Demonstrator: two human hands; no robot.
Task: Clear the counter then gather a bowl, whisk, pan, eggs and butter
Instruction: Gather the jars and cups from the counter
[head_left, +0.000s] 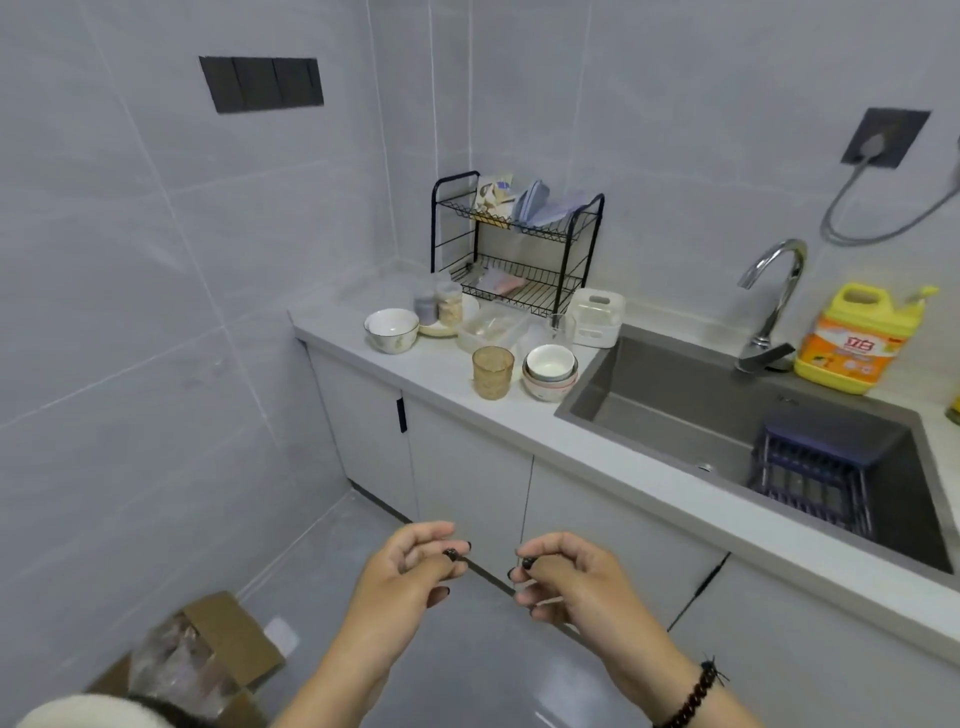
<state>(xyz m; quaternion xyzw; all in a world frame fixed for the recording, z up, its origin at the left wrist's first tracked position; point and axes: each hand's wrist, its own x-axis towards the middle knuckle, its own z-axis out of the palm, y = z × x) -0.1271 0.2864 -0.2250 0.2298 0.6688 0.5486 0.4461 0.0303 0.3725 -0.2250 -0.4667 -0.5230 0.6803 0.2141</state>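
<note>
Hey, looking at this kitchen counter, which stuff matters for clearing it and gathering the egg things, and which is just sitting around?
For the job:
patterned bowl
stacked white bowls
amber glass
clear container
two jars
counter

Just lying about:
wire rack
detergent jug
faucet
sink basket
cardboard box
</note>
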